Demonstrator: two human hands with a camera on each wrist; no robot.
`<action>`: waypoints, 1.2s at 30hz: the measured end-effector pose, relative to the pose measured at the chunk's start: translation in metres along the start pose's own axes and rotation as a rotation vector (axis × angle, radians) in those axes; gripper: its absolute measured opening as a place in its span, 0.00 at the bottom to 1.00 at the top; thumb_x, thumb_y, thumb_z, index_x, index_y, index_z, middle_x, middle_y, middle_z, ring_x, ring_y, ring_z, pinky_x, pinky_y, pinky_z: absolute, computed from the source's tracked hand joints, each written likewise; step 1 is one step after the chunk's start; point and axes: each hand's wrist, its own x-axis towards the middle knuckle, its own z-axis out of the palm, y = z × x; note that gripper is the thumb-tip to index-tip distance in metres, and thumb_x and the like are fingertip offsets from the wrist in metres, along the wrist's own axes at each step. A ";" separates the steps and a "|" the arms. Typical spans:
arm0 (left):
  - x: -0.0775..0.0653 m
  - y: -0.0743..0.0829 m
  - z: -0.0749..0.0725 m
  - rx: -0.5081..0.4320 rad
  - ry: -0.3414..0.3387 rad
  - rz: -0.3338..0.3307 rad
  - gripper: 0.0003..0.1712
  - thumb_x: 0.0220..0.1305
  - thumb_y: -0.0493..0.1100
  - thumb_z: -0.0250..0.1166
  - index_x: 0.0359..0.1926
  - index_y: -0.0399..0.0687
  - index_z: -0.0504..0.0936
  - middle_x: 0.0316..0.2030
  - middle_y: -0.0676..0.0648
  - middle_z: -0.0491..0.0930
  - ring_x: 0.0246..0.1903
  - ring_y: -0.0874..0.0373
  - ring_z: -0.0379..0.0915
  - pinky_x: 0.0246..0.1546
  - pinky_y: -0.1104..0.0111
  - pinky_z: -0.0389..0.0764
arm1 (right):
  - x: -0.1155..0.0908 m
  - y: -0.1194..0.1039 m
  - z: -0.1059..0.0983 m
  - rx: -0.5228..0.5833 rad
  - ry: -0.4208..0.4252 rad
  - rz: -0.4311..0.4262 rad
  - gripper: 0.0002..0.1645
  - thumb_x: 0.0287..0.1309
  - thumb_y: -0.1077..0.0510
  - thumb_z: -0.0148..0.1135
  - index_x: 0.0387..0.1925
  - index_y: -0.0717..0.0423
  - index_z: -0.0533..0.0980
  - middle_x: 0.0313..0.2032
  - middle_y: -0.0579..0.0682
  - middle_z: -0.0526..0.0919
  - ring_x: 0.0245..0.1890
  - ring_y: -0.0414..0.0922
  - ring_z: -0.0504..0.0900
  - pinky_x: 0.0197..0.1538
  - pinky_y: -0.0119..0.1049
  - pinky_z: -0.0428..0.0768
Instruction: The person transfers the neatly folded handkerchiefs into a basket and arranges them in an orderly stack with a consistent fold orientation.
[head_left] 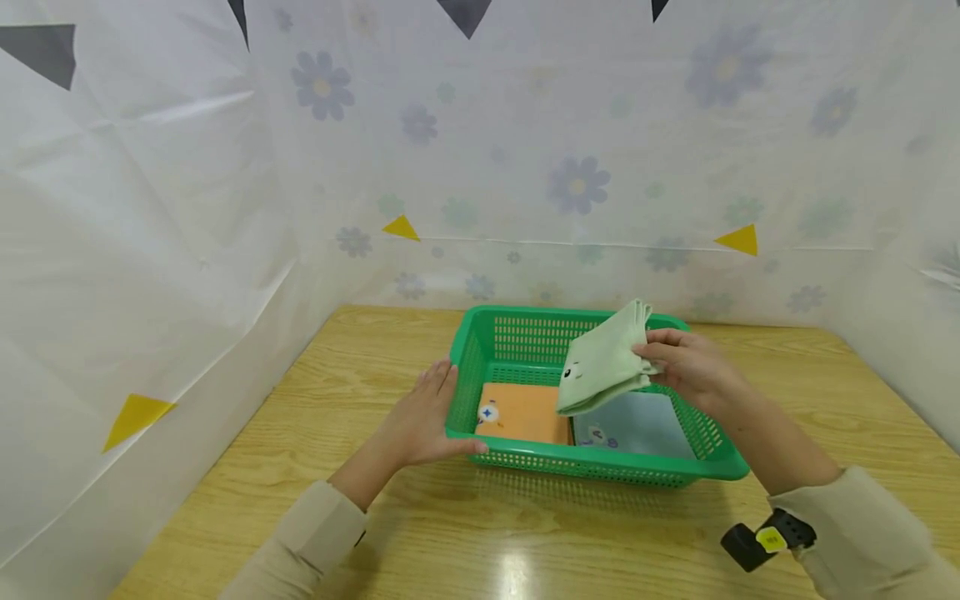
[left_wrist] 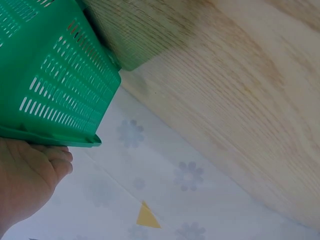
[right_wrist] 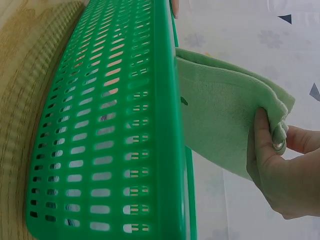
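Observation:
A folded pale green towel [head_left: 606,360] with a small stitched face is pinched at its right edge between the thumb and fingers of my right hand [head_left: 693,371]. It hangs tilted over the green plastic basket [head_left: 585,461]. My left hand [head_left: 427,421] rests on the basket's left end, fingers along the rim and thumb at the front corner. Inside lie a folded orange towel [head_left: 525,412] on the left and a folded light blue towel [head_left: 633,425] on the right. The right wrist view shows the green towel [right_wrist: 225,110] rising above the basket's rim [right_wrist: 170,125].
The basket stands on a wood-grain table [head_left: 495,533]. White sheeting with flower prints [head_left: 577,185] hangs behind the table, and more sheeting [head_left: 150,275] runs along the left. A black device with a yellow label [head_left: 771,539] is strapped at my right wrist.

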 end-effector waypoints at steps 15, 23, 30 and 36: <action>0.002 0.001 0.001 -0.005 -0.008 -0.012 0.73 0.42 0.88 0.40 0.71 0.33 0.42 0.72 0.36 0.39 0.72 0.44 0.33 0.71 0.53 0.48 | 0.001 0.006 0.024 -0.045 -0.017 0.001 0.04 0.65 0.59 0.53 0.33 0.48 0.68 0.28 0.37 0.75 0.29 0.33 0.75 0.37 0.28 0.76; 0.003 0.001 0.001 0.001 -0.002 -0.010 0.72 0.44 0.86 0.43 0.71 0.33 0.42 0.72 0.36 0.39 0.72 0.43 0.34 0.71 0.54 0.47 | 0.007 0.009 0.038 -0.033 0.001 0.014 0.06 0.64 0.59 0.54 0.39 0.54 0.67 0.31 0.38 0.75 0.32 0.34 0.77 0.39 0.27 0.77; 0.003 0.001 0.002 0.000 -0.001 -0.017 0.69 0.47 0.82 0.49 0.71 0.33 0.42 0.72 0.36 0.39 0.72 0.44 0.34 0.71 0.54 0.47 | 0.011 0.014 0.052 -0.024 0.019 0.025 0.10 0.64 0.60 0.53 0.44 0.59 0.67 0.32 0.39 0.76 0.32 0.33 0.78 0.39 0.27 0.79; 0.003 0.001 0.002 0.000 -0.003 -0.020 0.69 0.47 0.82 0.49 0.71 0.33 0.42 0.72 0.36 0.39 0.72 0.44 0.33 0.71 0.54 0.47 | 0.013 0.018 0.061 -0.022 0.029 0.032 0.08 0.64 0.61 0.53 0.43 0.59 0.67 0.32 0.39 0.76 0.31 0.34 0.78 0.39 0.27 0.79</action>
